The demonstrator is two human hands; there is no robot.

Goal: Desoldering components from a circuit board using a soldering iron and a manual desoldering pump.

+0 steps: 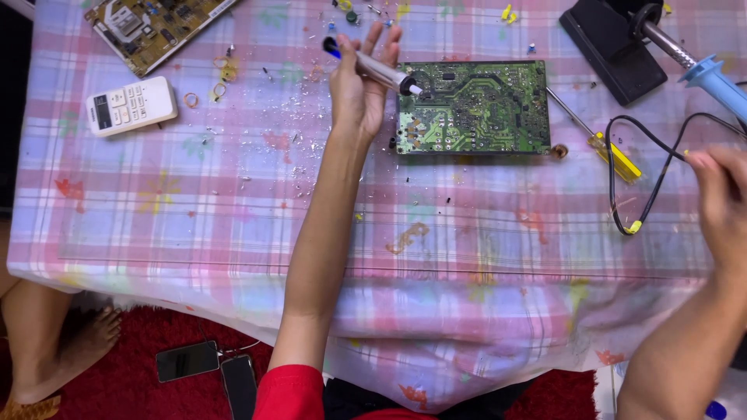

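Note:
My left hand (359,89) is raised over the table and grips a silver pen-shaped tool with a blue end, a desoldering pump (372,67). Its white tip touches the left top corner of a green circuit board (473,107) lying solder side up. My right hand (720,198) is at the right edge of the view, fingers curled beside a black cable (652,183); whether it holds the cable I cannot tell. A blue-handled soldering iron (704,74) rests in a black stand (611,47) at the top right.
A yellow-handled screwdriver (603,144) lies right of the board. A white remote (131,106) and a brown circuit board (152,27) sit at the top left. Small metal bits and rubber bands litter the checked tablecloth (233,233). Two phones (206,365) lie on the red carpet below.

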